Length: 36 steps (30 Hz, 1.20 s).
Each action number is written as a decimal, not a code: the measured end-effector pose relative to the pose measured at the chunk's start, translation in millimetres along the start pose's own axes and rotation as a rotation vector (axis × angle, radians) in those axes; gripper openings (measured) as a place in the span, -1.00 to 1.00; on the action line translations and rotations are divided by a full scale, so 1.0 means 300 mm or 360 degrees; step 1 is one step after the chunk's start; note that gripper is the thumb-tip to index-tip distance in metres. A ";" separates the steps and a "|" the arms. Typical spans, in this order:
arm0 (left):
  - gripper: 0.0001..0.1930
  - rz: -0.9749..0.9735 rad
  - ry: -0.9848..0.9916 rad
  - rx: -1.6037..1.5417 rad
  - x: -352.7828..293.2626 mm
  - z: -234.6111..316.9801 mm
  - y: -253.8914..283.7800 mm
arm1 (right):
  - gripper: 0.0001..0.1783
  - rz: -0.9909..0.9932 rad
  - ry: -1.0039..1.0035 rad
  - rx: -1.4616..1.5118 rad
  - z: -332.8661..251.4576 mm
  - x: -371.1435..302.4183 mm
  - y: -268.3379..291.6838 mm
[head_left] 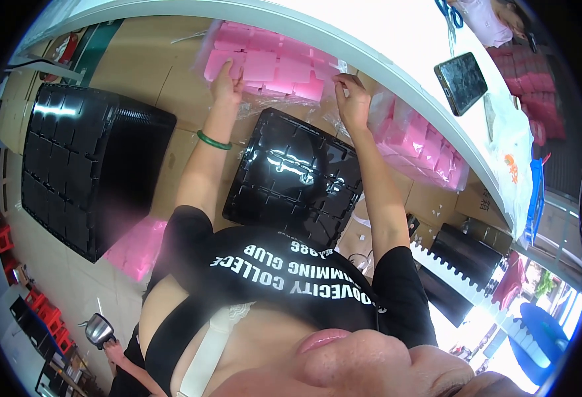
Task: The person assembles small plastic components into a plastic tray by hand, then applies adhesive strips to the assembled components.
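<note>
- Black tray stack (294, 173): between the forearms, on the person's side of both hands; glossy, ribbed upper face.
- Left hand (225, 87): green bangle (213, 141) on the wrist. Fingers partly spread, at the front left part of the pink bundle (291, 66); fingertips overlap its face. Whether they grip it cannot be told.
- Right hand (352, 100): fingers curled, thumb and forefinger close together, at the bundle's right end beside clear film (334, 114). Whether film is pinched between them cannot be told.
- Pink bundle: made up of rows of pink blocks in clear wrap, spanning the gap between the two hands and reaching just beyond them. It lies over brown cardboard (147, 66), alongside the near edge of the white worktop (397, 46).
- Second pink bundle (420, 144): wrapped, to the right of the right hand, along the same worktop edge.
- Phone (461, 83): dark-screened, on the worktop near that edge, well apart from the right hand.
- Scissors (451, 14): blue-handled, beyond the phone.
</note>
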<state>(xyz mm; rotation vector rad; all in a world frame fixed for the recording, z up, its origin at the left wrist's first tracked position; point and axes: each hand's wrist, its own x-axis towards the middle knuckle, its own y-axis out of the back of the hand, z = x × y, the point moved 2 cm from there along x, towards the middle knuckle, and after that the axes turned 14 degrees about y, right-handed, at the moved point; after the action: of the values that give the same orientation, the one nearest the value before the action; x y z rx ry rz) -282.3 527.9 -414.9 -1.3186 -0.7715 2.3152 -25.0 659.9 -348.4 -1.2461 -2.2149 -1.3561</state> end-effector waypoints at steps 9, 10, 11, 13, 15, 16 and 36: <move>-0.68 -0.0078 0.0030 0.0579 -0.365 -0.154 0.178 | -0.87 0.0147 -0.0058 -0.0088 -0.153 -0.333 0.280; -0.65 -0.0103 0.0072 0.0633 -0.419 -0.189 0.209 | -0.86 0.0131 -0.0200 -0.0062 -0.174 -0.408 0.314; -0.65 -0.0111 0.0075 0.0648 -0.463 -0.216 0.247 | -0.86 0.0116 -0.0342 -0.0033 -0.198 -0.480 0.339; -0.63 -0.0130 0.0137 0.0778 -0.544 -0.273 0.337 | -0.86 0.0074 -0.0321 -0.0034 -0.268 -0.603 0.385; -0.64 -0.0003 0.0163 0.0883 -0.604 -0.323 0.431 | -0.86 0.0043 -0.0294 -0.0042 -0.322 -0.722 0.414; -0.64 0.0131 0.0190 0.0973 -0.620 -0.348 0.477 | -0.87 -0.0026 -0.0319 -0.0022 -0.338 -0.789 0.418; -0.69 -0.0054 -0.0223 0.1173 -0.843 -0.376 0.573 | -0.85 -0.0224 -0.0583 -0.0015 -0.435 -1.082 0.416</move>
<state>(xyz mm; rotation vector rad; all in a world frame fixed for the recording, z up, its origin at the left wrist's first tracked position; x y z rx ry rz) -66.5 284.1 -399.4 -0.8052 0.0540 2.3262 239.7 404.0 -398.7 -1.4661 -2.5868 -1.2695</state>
